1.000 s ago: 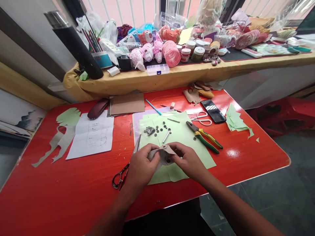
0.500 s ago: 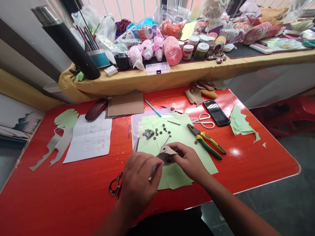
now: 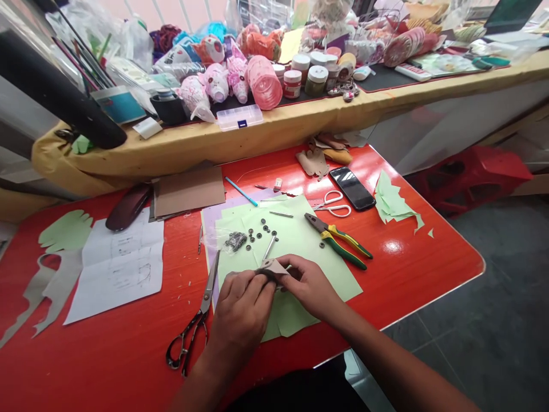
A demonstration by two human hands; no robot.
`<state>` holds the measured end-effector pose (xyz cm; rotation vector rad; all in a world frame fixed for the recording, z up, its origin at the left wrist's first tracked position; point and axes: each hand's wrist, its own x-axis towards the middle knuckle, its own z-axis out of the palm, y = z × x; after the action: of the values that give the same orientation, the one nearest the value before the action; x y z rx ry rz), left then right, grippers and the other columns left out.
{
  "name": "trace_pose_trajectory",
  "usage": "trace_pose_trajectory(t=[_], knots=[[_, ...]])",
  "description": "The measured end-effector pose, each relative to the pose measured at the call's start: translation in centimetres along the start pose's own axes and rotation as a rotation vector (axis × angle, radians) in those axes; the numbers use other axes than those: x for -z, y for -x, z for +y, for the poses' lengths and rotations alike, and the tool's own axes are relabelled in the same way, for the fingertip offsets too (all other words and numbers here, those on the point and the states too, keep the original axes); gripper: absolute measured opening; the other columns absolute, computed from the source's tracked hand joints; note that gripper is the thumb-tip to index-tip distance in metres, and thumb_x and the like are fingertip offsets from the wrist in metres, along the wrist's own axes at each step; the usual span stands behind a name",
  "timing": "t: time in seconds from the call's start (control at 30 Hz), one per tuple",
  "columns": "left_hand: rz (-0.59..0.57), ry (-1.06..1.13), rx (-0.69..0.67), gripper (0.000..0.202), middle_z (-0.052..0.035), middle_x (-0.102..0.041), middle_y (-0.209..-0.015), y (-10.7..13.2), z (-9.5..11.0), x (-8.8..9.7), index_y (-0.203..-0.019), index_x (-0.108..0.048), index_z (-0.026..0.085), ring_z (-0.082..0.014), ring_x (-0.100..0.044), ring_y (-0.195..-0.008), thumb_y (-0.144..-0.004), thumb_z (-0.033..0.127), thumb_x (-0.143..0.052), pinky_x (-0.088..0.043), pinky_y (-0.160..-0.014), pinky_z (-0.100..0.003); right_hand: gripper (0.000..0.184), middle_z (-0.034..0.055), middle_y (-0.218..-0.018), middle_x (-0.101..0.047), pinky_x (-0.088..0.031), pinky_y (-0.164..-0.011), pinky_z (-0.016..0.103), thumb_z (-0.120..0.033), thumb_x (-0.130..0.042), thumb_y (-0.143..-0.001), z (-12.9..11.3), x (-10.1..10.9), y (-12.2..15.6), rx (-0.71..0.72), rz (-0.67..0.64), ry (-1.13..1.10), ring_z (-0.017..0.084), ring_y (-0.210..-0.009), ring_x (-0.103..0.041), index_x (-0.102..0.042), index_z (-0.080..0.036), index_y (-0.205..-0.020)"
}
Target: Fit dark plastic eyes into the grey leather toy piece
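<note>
A small beige leather piece (image 3: pixel 277 266) with a round metal snap is folded between my two hands above the green paper sheets (image 3: pixel 330 286). My right hand (image 3: pixel 309 283) pinches its right side between thumb and fingers. My left hand (image 3: pixel 244 309) is closed over its left edge, fingers curled, with the fingertips partly hidden. Just beyond the leather lies a slim metal rod (image 3: pixel 269 248). Several dark round snap parts (image 3: pixel 259 235) are scattered on the paper, beside a clear plastic bag (image 3: pixel 235 241) holding more of them.
Large dark-handled scissors (image 3: pixel 201 315) lie left of the paper. Pliers (image 3: pixel 341 241) with green-yellow handles, white-handled scissors (image 3: pixel 334 205) and a phone (image 3: pixel 352 189) are to the right. A drawn-on white sheet (image 3: pixel 118 263) lies left. Jars (image 3: pixel 316 80) and crafts crowd the ledge behind.
My left hand has come up against the leather piece and closed on it, turning the piece lower and flatter. The view has swung right, showing all of the large scissors.
</note>
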<state>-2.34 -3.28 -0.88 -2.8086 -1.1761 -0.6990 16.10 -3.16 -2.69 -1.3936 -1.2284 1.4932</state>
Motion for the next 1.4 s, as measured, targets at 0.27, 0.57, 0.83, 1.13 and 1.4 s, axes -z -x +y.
trace_pose_trajectory(t=[0.27, 0.57, 0.83, 1.13, 1.4], knots=[[-0.018, 0.293, 0.058, 0.013, -0.0054, -0.076, -0.093, -1.7, -0.7, 2.1, -0.101, -0.072, 0.019, -0.0205, -0.066, -0.086, -0.102, 0.017, -0.059, -0.048, -0.079, -0.035, 0.026, 0.0032, -0.105, -0.079, -0.056, -0.076, 0.03, -0.023, -0.061, -0.094, 0.2, 0.3, -0.7, 0.009, 0.005, -0.031, 0.018, -0.082, -0.069, -0.077, -0.022, -0.115], [-0.581, 0.113, 0.107, 0.015, -0.0094, -0.073, -0.091, -13.4, 2.0, -2.8, -0.094, -0.074, 0.018, -0.0277, -0.069, -0.087, -0.099, 0.029, -0.065, -0.048, -0.073, -0.035, 0.011, 0.0101, -0.087, -0.077, -0.046, -0.059, 0.032, -0.018, -0.06, -0.087, 2.1, 0.4, -0.9, 0.016, 0.192, 0.187, 0.033, -0.091, -0.07, -0.07, -0.019, -0.092], [-0.79, 0.102, 0.079, 0.027, -0.0098, -0.071, -0.069, -17.8, 3.6, -6.7, -0.072, -0.074, 0.017, -0.0291, -0.073, -0.073, -0.086, 0.039, -0.08, -0.045, -0.061, -0.031, 0.023, 0.0132, -0.109, -0.074, -0.056, -0.092, 0.049, -0.015, -0.068, -0.084, 3.4, 0.2, -1.4, 0.101, 0.222, 0.213, 0.04, -0.11, -0.067, -0.072, -0.028, -0.103], [-0.753, 0.137, 0.124, 0.019, -0.0108, -0.072, -0.071, -17.4, 3.6, -7.7, -0.069, -0.07, 0.017, -0.0286, -0.073, -0.072, -0.088, 0.018, -0.069, -0.046, -0.061, -0.033, 0.031, 0.0079, -0.121, -0.076, -0.058, -0.088, 0.043, -0.019, -0.064, -0.087, 2.5, 0.1, -0.7, 0.211, 0.094, 0.153, 0.037, -0.109, -0.07, -0.072, -0.028, -0.116], [-0.331, 0.216, 0.457, 0.013, -0.0022, -0.078, -0.088, -11.3, -3.1, -1.0, -0.089, -0.072, 0.025, -0.0228, -0.07, -0.081, -0.097, 0.028, -0.063, -0.047, -0.069, -0.032, 0.026, 0.0053, -0.094, -0.077, -0.056, -0.072, 0.032, -0.015, -0.056, -0.087, 2.0, 0.1, -0.4, 0.124, 0.021, 0.102, 0.024, -0.082, -0.07, -0.076, -0.021, -0.103]])
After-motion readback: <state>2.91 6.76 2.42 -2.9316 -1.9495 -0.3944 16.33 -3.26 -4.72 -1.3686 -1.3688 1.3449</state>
